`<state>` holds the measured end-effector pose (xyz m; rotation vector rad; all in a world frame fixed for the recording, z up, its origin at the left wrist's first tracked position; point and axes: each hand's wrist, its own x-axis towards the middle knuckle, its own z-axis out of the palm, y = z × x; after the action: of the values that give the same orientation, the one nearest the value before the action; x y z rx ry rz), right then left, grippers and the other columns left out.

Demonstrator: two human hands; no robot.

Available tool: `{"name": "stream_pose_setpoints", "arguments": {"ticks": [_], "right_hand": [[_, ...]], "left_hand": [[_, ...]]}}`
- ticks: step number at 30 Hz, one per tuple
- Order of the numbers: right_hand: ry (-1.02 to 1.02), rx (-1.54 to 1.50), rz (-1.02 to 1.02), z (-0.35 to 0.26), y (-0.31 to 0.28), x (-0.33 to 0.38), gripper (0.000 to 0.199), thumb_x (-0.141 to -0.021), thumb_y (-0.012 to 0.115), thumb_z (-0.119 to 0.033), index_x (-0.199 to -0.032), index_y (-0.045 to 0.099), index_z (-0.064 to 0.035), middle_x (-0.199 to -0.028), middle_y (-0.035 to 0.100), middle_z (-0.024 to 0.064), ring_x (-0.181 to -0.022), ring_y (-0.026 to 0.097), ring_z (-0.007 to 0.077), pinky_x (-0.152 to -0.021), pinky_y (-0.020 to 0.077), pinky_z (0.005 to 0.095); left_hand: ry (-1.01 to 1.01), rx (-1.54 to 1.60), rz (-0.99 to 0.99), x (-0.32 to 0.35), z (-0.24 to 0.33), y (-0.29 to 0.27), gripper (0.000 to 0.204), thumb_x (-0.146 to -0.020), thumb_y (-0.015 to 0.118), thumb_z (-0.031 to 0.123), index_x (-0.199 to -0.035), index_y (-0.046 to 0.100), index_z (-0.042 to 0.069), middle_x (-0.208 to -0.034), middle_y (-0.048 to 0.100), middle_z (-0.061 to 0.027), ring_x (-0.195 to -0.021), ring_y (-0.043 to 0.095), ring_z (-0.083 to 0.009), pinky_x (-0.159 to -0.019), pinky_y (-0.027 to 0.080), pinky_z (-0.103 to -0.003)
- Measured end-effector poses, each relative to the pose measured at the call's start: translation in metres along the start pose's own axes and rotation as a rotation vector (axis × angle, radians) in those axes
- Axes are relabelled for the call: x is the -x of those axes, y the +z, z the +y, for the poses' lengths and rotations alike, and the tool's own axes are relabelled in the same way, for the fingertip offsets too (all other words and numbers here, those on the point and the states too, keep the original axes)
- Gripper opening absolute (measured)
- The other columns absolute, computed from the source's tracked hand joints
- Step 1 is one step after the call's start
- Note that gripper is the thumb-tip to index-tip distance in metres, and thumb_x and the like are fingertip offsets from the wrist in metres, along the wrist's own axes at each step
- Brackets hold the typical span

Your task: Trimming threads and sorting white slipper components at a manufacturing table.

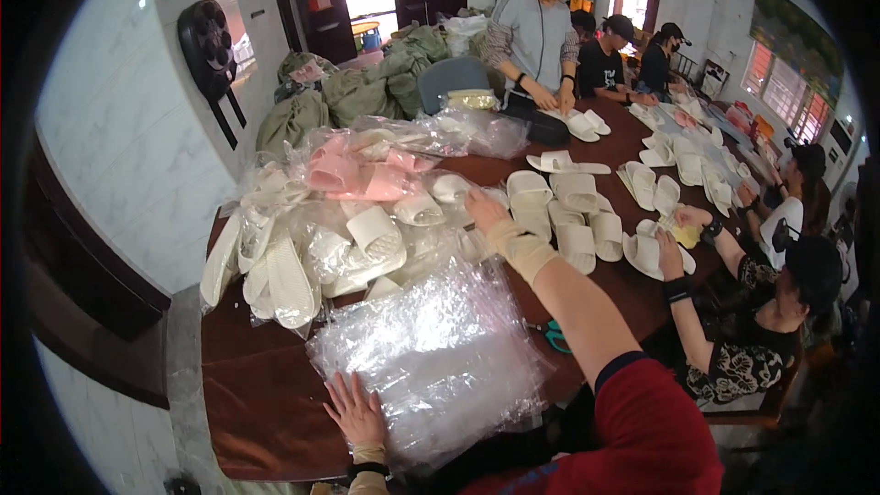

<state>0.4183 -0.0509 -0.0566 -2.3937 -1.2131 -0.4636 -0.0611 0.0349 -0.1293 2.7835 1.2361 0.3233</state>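
My left hand point(356, 411) lies with spread fingers on the near left edge of a stack of clear plastic bags point(440, 357). Reaching across the table, my right hand point(486, 211) is beside a white slipper point(450, 188) in clear plastic at the right side of a heap. Its fingers point away and are mostly hidden, so their grip is unclear. The heap holds several bagged white slippers point(374, 231) and pink slippers point(353, 174). To the right of my right hand, unbagged white slippers point(576, 243) stand in pairs and small stacks.
Green-handled scissors point(556, 337) lie on the brown table point(247, 403) under my right arm. A person point(761, 321) on the right handles white slippers; another person point(541, 37) stands at the far side. Green sacks point(367, 92) and a grey chair point(456, 80) are behind the heap.
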Motion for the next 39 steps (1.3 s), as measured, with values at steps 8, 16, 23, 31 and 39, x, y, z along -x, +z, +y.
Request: {"name": "stream_pose_setpoints", "arguments": {"ticks": [8, 16, 23, 31, 39], "right_hand": [[-0.003, 0.071, -0.154, -0.029, -0.114, -0.006, 0.036, -0.079, 0.063, -0.024, -0.109, 0.045, -0.0125, -0.084, 0.065, 0.0206, -0.082, 0.063, 0.0405, -0.072, 0.0477, 0.0521], [0.199, -0.479, -0.107, -0.039, -0.186, 0.043, 0.013, -0.078, 0.064, -0.018, -0.081, 0.064, -0.0055, -0.067, 0.062, 0.0083, -0.061, 0.061, 0.0216, -0.061, 0.0496, 0.0361], [-0.134, -0.715, -0.117, -0.226, -0.161, 0.130, 0.031, -0.088, 0.058, -0.027, -0.110, 0.061, -0.0060, -0.087, 0.067, 0.0173, -0.074, 0.067, 0.0267, -0.065, 0.0499, 0.0381], [0.406, -0.798, -0.271, -0.128, -0.103, 0.159, 0.021, -0.088, 0.059, -0.022, -0.090, 0.066, -0.0022, -0.063, 0.063, 0.0083, -0.050, 0.061, 0.0150, -0.047, 0.0482, 0.0282], [0.398, -0.837, -0.693, -0.110, -0.068, 0.230, 0.024, -0.085, 0.062, -0.024, -0.088, 0.063, -0.0003, -0.064, 0.064, 0.0097, -0.051, 0.061, 0.0155, -0.046, 0.0478, 0.0288]], "left_hand": [[-0.022, -0.025, 0.052, 0.003, -0.013, 0.004, 0.060, -0.090, 0.053, 0.032, -0.145, 0.034, 0.021, -0.154, 0.022, -0.0082, -0.142, 0.019, -0.0327, -0.110, 0.017, -0.057], [0.009, -0.026, 0.095, 0.000, -0.010, 0.012, 0.058, -0.090, 0.051, 0.037, -0.144, 0.035, 0.022, -0.155, 0.020, -0.0062, -0.142, 0.017, -0.0321, -0.110, 0.017, -0.059], [0.027, -0.013, 0.103, 0.000, -0.008, 0.014, 0.058, -0.090, 0.050, 0.036, -0.144, 0.033, 0.024, -0.155, 0.020, -0.0038, -0.142, 0.017, -0.0320, -0.109, 0.018, -0.060], [0.044, -0.140, 0.086, -0.001, -0.021, 0.027, 0.061, -0.092, 0.048, 0.039, -0.147, 0.026, 0.029, -0.157, 0.015, -0.0002, -0.144, 0.013, -0.0292, -0.110, 0.017, -0.059], [0.033, -0.101, 0.094, -0.003, -0.023, 0.029, 0.061, -0.090, 0.050, 0.041, -0.146, 0.028, 0.030, -0.156, 0.015, 0.0005, -0.143, 0.015, -0.0293, -0.109, 0.020, -0.059]]}}
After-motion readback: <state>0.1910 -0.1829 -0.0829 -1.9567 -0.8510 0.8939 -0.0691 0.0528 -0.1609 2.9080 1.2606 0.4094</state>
